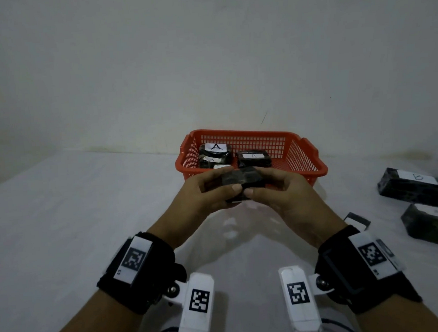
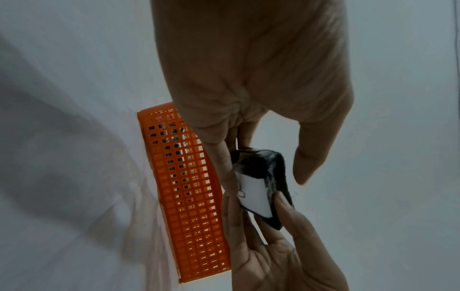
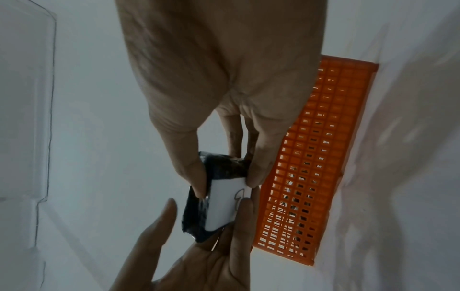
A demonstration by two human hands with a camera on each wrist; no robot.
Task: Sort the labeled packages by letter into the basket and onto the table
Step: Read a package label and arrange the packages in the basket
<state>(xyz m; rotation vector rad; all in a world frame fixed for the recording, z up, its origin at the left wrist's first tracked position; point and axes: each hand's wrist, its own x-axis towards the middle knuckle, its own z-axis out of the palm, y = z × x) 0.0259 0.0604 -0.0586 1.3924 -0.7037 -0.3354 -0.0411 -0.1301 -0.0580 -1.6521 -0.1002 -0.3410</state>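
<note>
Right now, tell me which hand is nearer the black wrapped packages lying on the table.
Right. The right hand is nearer the black wrapped packages; the left hand is farther.

- Looks like a plain room set up for recording, not a kitchen or shop.
- Bare whitish wall (image 1: 203, 49), scuffed and marked here and there.
- White-covered table (image 1: 59, 217) pushed against that wall.
- Red plastic mesh basket (image 1: 314, 155) and black wrapped packages (image 1: 413, 187) with hand-lettered paper labels.
- Black wrist straps (image 1: 142, 274) carrying printed square code tags and small white cameras (image 1: 196, 309).
- Dim, flat indoor light.
</note>
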